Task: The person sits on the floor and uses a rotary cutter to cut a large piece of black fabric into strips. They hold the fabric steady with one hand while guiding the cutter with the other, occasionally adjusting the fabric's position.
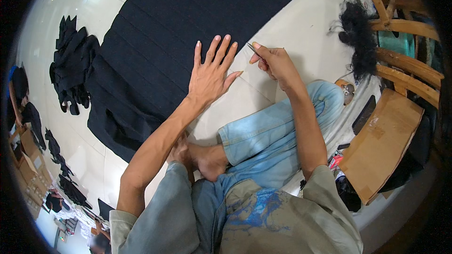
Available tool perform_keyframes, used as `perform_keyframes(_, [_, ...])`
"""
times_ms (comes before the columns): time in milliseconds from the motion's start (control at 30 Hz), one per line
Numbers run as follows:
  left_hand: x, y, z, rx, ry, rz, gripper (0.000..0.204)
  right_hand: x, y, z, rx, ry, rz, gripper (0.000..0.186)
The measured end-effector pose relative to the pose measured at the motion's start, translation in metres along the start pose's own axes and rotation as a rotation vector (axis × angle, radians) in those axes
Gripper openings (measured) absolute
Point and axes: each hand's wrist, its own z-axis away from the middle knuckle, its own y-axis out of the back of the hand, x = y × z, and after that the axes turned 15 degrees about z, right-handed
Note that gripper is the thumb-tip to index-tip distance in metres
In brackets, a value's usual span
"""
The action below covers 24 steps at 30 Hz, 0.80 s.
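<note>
My right grip is pinching a pointed tool, black cloth just left of it, so if my flat, spread-out left grip slips, that tip could snag.

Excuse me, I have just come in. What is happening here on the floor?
A person sits on the pale floor with a large dark cloth spread out. The left hand is spread, palm down, over the cloth near its edge. The right hand pinches a small pointed tool, its tip close to that edge. A pile of dark pieces lies to the left.
</note>
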Motion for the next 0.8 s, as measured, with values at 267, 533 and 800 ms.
perform_keyframes(267, [0.002,0.0,-0.001,-0.001,0.006,0.014,0.072,0.005,-0.006,-0.008,0.076,0.015,0.099,0.048])
perform_keyframes(533, [0.0,-0.003,-0.002,0.003,0.01,-0.029,0.067,0.008,-0.008,-0.01,0.119,0.053,0.118,0.046])
perform_keyframes(800, [-0.001,-0.004,-0.001,-0.005,0.012,-0.036,0.066,0.006,-0.01,-0.011,0.141,0.08,0.151,0.044])
